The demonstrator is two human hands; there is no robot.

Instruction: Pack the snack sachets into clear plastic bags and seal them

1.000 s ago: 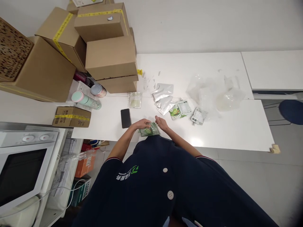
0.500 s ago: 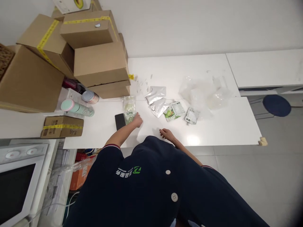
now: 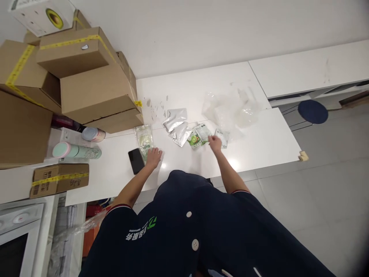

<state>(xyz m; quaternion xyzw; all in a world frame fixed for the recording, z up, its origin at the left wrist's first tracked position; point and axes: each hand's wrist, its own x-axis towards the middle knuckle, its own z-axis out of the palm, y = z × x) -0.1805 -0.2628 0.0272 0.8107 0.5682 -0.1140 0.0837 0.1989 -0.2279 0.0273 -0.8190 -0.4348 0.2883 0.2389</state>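
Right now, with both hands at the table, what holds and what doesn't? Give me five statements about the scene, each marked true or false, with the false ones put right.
1. The black phone lies to the left of the left hand. True.
2. The right hand is over the silver pouches. False: it is at the printed packets to their right.
3. The white box on top of the cardboard boxes shows a cut avocado. True.
4. The seat of the stool is red. False: it is dark blue.
5. The clear plastic bags lie to the right of the silver pouches. True.
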